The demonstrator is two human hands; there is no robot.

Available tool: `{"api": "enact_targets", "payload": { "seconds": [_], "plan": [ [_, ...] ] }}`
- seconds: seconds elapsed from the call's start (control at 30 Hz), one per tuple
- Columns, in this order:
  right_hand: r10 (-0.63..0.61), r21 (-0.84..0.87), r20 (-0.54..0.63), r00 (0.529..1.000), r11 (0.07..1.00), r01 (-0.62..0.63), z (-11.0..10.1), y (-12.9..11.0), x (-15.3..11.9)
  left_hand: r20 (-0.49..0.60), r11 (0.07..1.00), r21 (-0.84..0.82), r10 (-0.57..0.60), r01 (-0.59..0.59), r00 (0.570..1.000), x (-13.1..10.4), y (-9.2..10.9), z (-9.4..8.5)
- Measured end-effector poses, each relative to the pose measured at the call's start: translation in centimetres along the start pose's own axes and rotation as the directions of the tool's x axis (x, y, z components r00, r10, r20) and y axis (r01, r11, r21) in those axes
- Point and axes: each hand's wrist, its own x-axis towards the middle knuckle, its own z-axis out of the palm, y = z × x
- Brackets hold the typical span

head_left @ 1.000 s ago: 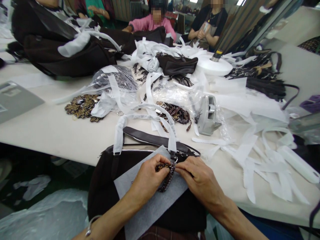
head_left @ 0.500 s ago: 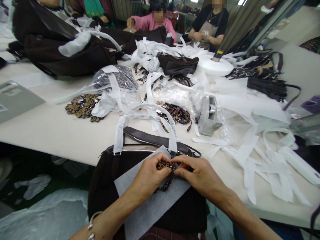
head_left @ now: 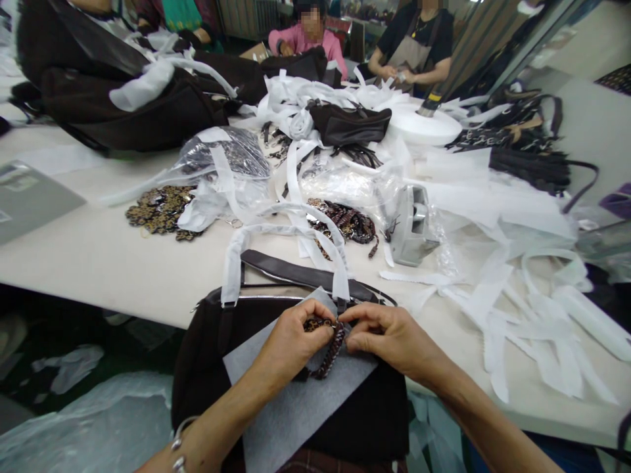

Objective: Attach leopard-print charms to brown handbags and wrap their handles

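White-wrapped handles [head_left: 231, 266] look done; our left hand [head_left: 290, 335] pinches the charm [head_left: 331, 353]; our right hand's [head_left: 394, 335] grip, and any fastening, we can't tell.

A wide cream surface [head_left: 123, 263] crosses the room, brightly lit, above a shadowed, dark green floor [head_left: 116, 355]. Behind stands brown ribbed panelling [head_left: 474, 43]; at right, a pale grey wall [head_left: 591, 112] shows beyond a slanting metal frame [head_left: 523, 54].
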Motion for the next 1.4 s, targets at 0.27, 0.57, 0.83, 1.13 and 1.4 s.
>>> {"api": "enact_targets", "payload": {
  "seconds": [0.27,0.57,0.83,1.13,1.4],
  "plan": [
    [0.045,0.047,0.115,0.992,0.998,-0.050,-0.8,-0.5,0.9,0.094,0.990,-0.124,-0.050,0.062,0.994,0.9,-0.5,0.2],
    [0.071,-0.018,0.147,0.987,0.997,-0.069,-1.1,-1.0,1.6,0.061,0.999,0.028,-0.017,0.015,0.998,0.0,-0.1,-0.2],
    [0.070,-0.035,0.132,0.989,0.997,-0.066,-1.0,-1.2,1.9,0.043,0.996,0.093,0.012,-0.016,0.999,0.5,-0.4,-0.7],
    [0.054,0.076,0.112,0.992,0.995,-0.063,-1.1,-0.4,1.7,0.111,0.997,-0.058,-0.046,0.053,0.993,0.7,0.0,-0.6],
    [0.016,0.008,0.111,0.994,1.000,-0.017,-1.0,-0.2,1.7,0.070,0.999,0.007,0.051,-0.052,0.996,1.1,0.0,-0.2]
  ]
}}
